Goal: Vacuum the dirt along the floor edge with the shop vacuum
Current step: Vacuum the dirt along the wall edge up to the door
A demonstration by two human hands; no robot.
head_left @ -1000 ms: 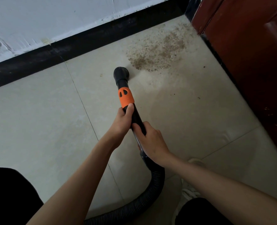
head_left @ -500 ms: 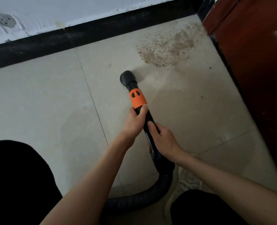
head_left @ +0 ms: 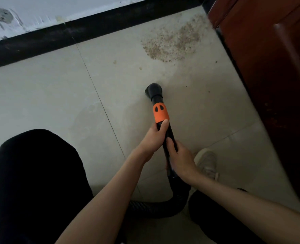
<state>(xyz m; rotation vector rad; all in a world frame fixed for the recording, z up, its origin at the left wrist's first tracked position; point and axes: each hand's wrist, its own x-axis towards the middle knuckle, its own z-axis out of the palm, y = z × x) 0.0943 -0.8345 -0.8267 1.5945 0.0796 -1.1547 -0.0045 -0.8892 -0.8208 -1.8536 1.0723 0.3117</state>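
- Left hand [head_left: 153,138] grips the black wand [head_left: 169,136] just below its orange collar [head_left: 160,112].
- Right hand [head_left: 180,159] is curled round the wand behind it, at 5 o'clock from the left.
- Nozzle [head_left: 153,90] rests on the tiled floor [head_left: 57,95], well apart from the dirt [head_left: 173,42].
- Dirt lies at 1 o'clock from the nozzle, between the black skirting [head_left: 92,27] and the red-brown cabinet [head_left: 268,67].
- Hose [head_left: 163,206] curves away at 6 o'clock.
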